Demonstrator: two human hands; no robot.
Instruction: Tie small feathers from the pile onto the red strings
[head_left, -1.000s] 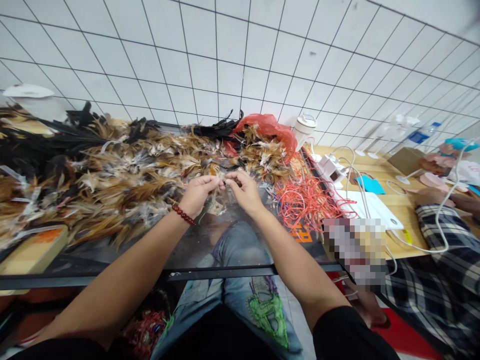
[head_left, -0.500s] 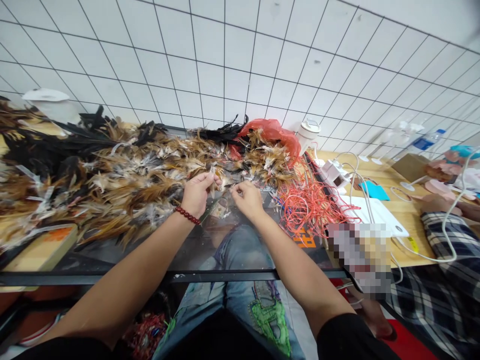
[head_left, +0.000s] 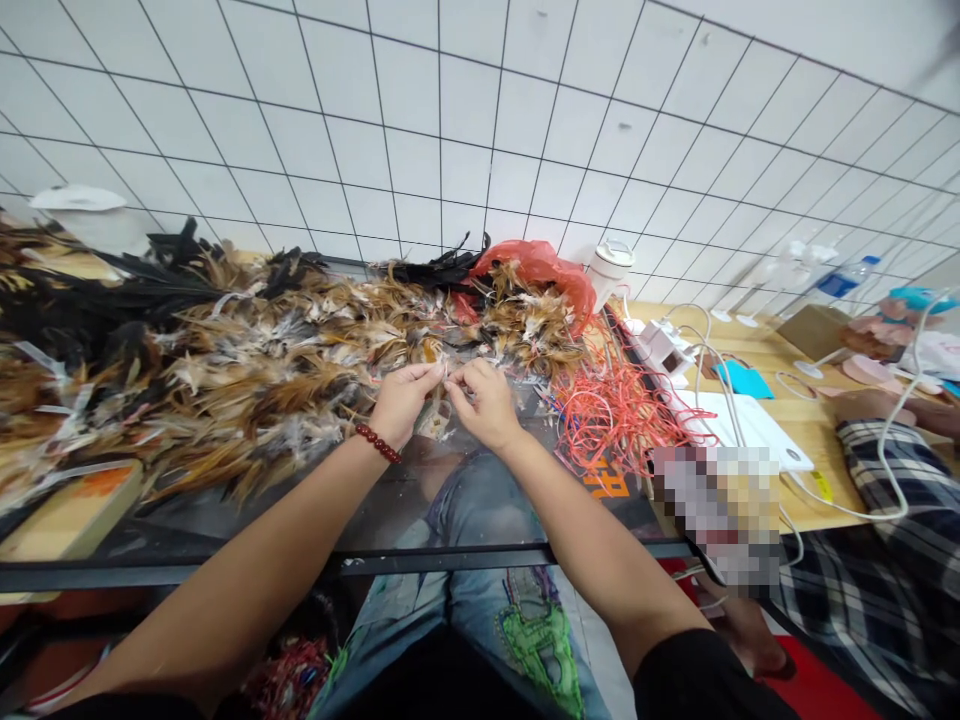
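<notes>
My left hand [head_left: 405, 400], with a dark red bead bracelet [head_left: 377, 443] on the wrist, pinches what looks like a small pale feather [head_left: 445, 368]; fingers hide most of it. Right beside it my right hand [head_left: 484, 400] is closed in a pinch, its fingertips meeting those of the left. What the right fingers grip is too small to make out. Beyond both hands and to the left spreads a thick pile of brown and white feathers [head_left: 255, 370]. Below the fingertips a small pale tag or scrap [head_left: 433, 422] lies on the dark glossy mat [head_left: 375, 510].
A tangle of red strings [head_left: 607, 410] lies to the right, near a white power strip [head_left: 664, 350]. Black feathers [head_left: 142, 270], a red plastic bag [head_left: 536, 270] and a white lidded cup [head_left: 611, 268] stand along the wall. A person in a plaid sleeve [head_left: 892, 470] sits at the right.
My two hands have come together, the right moving left until the fingertips meet. The pale feather that stuck up from my left fingers is now mostly covered. The view has shifted slightly.
</notes>
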